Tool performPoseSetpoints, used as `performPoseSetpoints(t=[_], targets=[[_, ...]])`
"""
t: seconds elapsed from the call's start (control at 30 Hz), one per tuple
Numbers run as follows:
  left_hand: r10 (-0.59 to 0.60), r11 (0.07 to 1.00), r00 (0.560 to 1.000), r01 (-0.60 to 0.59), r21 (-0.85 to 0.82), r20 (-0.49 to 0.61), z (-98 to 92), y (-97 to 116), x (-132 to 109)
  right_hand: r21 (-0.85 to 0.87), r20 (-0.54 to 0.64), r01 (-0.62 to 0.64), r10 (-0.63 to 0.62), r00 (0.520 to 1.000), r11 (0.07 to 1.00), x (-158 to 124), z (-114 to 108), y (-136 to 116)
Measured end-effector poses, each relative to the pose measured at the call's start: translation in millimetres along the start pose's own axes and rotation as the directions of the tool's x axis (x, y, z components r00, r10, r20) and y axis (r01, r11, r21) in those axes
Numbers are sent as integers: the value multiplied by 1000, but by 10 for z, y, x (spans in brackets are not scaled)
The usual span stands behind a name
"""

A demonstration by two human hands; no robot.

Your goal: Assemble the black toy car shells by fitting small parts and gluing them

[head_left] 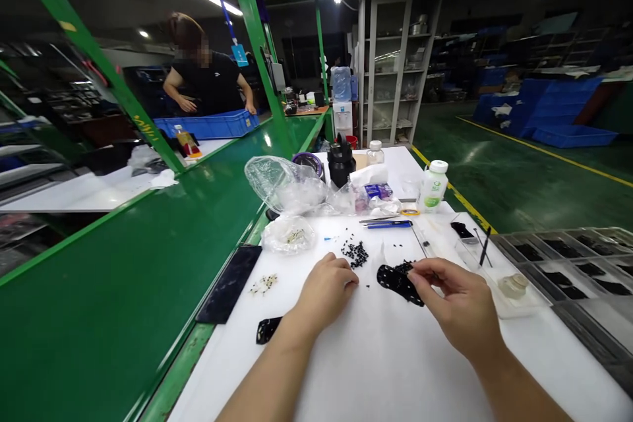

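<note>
My left hand (329, 290) rests on the white table with its fingers curled together; whatever they may hold is hidden. Just beyond it lies a loose pile of small black parts (355, 254). My right hand (457, 306) pinches thumb and forefinger at the edge of a flat black piece with holes (400, 285), and what is between the fingertips is too small to make out. More small black bits lie along that piece's far edge. Partly behind my left forearm is a second black piece with pale spots (267, 330). Light and dark bits (264, 285) are scattered left of my left hand.
Blue-handled tweezers (388, 225), a white bottle (434, 186), a black flask (341, 161) and plastic bags (289, 235) stand or lie further back. A compartment tray (578, 264) is at right. Left runs a green conveyor (123, 283); across it a person holds a blue crate (212, 125).
</note>
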State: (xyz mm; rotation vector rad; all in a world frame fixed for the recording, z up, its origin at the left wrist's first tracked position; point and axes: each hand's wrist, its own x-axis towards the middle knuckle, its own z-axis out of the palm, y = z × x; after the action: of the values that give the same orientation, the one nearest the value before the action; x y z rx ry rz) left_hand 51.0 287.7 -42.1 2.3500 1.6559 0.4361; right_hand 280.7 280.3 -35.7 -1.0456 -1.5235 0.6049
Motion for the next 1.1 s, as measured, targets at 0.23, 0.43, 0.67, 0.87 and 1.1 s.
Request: performPoseSetpoints(t=[0.23,0.43,0.67,0.87,1.1], targets=[[-49,999,997,49,7,-65,57,12,-10,-43,25,28,-27,999,999,0,-25,66],[11,993,997,-3,122,-70,121,47,6,-20,-2,-89,89,996,996,-33,-8,-36],[60,991,995,-49,126,-80,142,43,15,2,36,-39,39,999,999,15,-25,-10],[68,995,994,-63,71,-81,55,-56,41,34,35,15,-17,999,999,64,7,11],[65,996,996,-61,62,-65,13,-26,40,22,36,33,-33,999,999,69,-5,-6]])
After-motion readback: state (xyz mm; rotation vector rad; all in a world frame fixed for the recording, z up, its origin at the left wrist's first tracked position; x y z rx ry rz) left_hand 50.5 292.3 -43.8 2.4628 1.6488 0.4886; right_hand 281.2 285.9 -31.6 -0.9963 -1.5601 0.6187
